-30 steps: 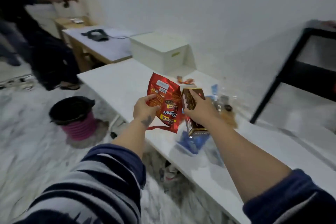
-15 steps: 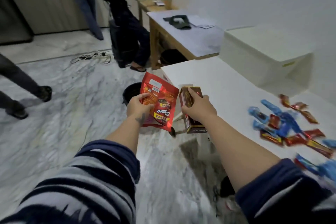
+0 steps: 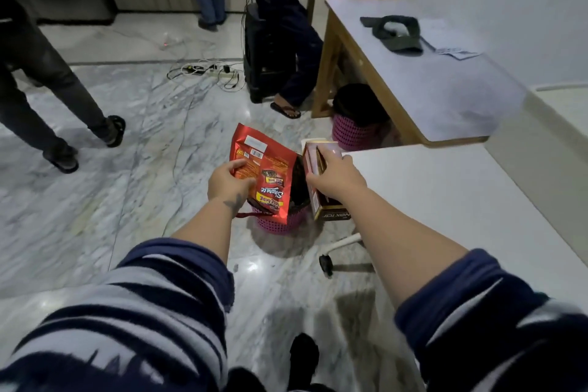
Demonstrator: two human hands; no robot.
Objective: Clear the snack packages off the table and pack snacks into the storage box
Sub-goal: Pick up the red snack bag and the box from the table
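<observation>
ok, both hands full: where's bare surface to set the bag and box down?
White table right of the right hand is bare up to the white box. The grey desk's near end is bare too; the dark strap and papers crowd its far end.

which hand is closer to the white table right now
Right. The right hand holds the brown box beside the white table corner; the left hand holds the red bag farther out over the floor.
</observation>
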